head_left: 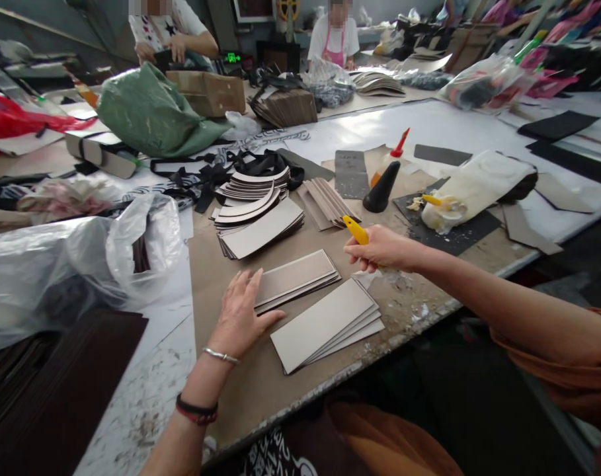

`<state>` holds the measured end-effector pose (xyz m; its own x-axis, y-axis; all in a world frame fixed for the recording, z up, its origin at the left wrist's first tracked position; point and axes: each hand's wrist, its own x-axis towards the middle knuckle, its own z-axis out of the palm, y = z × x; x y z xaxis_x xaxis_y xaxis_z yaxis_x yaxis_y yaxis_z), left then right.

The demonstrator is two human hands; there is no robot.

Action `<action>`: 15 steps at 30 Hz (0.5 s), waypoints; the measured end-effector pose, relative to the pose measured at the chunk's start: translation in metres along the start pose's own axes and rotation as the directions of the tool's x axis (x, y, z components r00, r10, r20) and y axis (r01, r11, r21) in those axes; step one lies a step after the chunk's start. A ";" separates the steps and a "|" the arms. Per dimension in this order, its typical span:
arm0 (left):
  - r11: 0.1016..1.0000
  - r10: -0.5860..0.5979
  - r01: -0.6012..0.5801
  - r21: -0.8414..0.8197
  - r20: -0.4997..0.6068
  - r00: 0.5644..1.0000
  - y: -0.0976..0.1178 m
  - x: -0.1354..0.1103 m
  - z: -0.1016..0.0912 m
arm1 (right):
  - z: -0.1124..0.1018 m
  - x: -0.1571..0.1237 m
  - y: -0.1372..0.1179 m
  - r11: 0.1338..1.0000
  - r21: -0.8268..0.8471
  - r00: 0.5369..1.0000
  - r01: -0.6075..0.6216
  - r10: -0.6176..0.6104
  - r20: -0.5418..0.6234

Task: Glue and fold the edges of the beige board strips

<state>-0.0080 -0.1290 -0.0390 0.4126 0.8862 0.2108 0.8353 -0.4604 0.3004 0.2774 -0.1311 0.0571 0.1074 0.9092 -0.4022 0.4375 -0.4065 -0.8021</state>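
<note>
My left hand (240, 316) lies flat with its fingers spread on the near end of a small stack of grey card strips (300, 274). Just to its right sits a second stack of grey card strips (327, 324), fanned slightly, close to the table's front edge. My right hand (379, 248) hovers above the far corner of that second stack, closed round a yellow-handled tool (355, 230) whose handle sticks up to the left. The tool's working end is hidden in my fist.
Behind lie more card stacks (260, 228), curved pieces (253, 185), black straps (205, 175), a black cone (382, 188), a glue bottle (392, 155) and a white bag (479, 188). Clear plastic bags (72, 261) are at left. Two people work at the far side.
</note>
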 end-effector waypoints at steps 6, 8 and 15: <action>0.999 0.032 -0.033 0.026 0.053 0.998 -0.003 0.015 0.007 | -0.011 -0.027 0.008 0.995 -0.035 0.995 0.098 -0.098 -0.003; 0.999 0.014 -0.016 0.032 0.050 0.999 -0.001 0.020 0.007 | -0.015 -0.033 0.014 0.994 -0.042 0.995 0.099 -0.100 -0.019; 0.978 0.013 -0.027 -0.206 -0.069 0.998 0.033 -0.004 -0.036 | -0.027 -0.087 0.022 0.939 -0.078 0.937 0.335 -0.341 -0.082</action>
<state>0.0047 -0.1501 0.0038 0.3978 0.8743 0.2781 0.7310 -0.4852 0.4798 0.3018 -0.2173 0.0861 0.0248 0.9974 -0.0674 0.5167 -0.0705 -0.8532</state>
